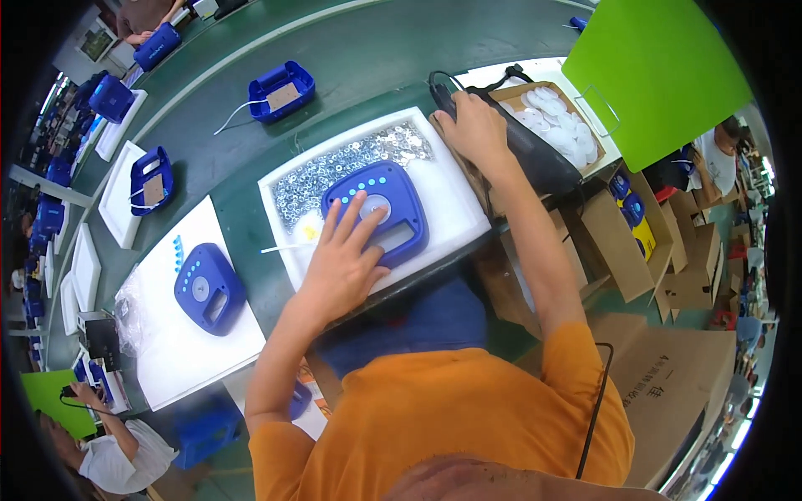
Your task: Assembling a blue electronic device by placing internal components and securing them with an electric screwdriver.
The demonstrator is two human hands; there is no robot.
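Note:
A blue plastic casing with a row of light-blue dots, a pale round disc and a handle slot lies on a white foam tray in front of me. My left hand lies on it, fingers spread over the disc and lower left part. Loose metal nuts and washers fill the tray's far and left part. A thin white stick juts out left of my left hand. My right hand is closed at the far end of a long black case, beside a dark corded piece; its fingertips are partly hidden.
Another blue casing lies on a white sheet to the left. Open blue shells sit on the green belt. At right are a box of white discs, a green panel and cardboard boxes. Other people work nearby.

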